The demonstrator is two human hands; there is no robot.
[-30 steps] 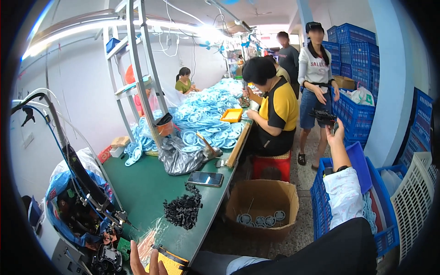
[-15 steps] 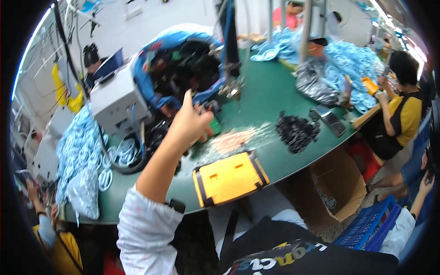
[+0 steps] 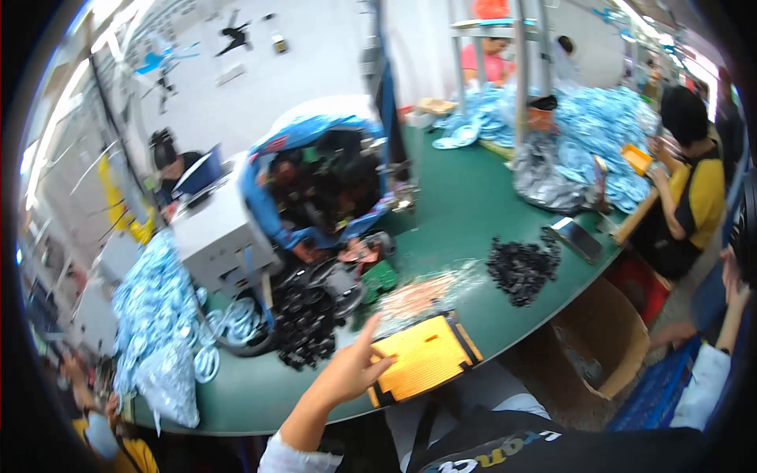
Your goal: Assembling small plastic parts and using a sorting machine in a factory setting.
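Observation:
My left hand (image 3: 351, 374) is at the left edge of a yellow tray or board (image 3: 426, 355) with black corner strips, at the table's near edge. Its index finger points forward, the thumb stands apart and nothing shows in it. Just beyond lies a pile of thin copper-coloured pieces (image 3: 414, 296). A green piece (image 3: 380, 280) and a heap of black parts (image 3: 303, 319) lie left of that pile. At the far right rim, my right hand (image 3: 738, 293) rises from a pale sleeve beside another hand; its fingers are too small and blurred to read.
On the green table (image 3: 449, 181) stand a blue bag (image 3: 256, 185) of dark parts and a grey machine box (image 3: 221, 225). Light-blue loops (image 3: 150, 307) are heaped at left. Black bits (image 3: 524, 268) and a phone (image 3: 577, 238) lie right. A cardboard box (image 3: 615, 339) stands below; co-workers sit around.
My left hand has drawn back from near the blue bag to the yellow tray. The whole view has shifted, and the black heap and green piece now show.

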